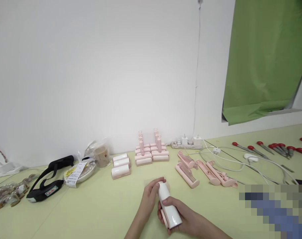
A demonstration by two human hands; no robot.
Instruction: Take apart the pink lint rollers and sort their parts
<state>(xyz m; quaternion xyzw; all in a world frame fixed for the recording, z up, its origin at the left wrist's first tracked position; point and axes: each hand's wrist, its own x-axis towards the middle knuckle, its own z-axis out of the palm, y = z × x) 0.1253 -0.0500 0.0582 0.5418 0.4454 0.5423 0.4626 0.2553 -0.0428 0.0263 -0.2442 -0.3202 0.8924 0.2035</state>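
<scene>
My right hand (184, 217) is wrapped around a white lint roller roll (168, 205) that sits in a pink holder, low over the table near its front edge. My left hand (151, 196) pinches the far end of that same roll with its fingertips. Three white spare rolls (121, 166) lie side by side further back. Behind them stand stacked pink rollers (152, 151) with upright handles. To the right lie several open pink roller cases (203, 169).
A pale green table (91, 205) runs along a white wall. At the left lie a black strap (50, 181), a wrapped bowl (79, 172) and a cup (101, 156). A power strip (187, 143), white cables (240, 162) and red-handled tools (272, 148) sit at the right.
</scene>
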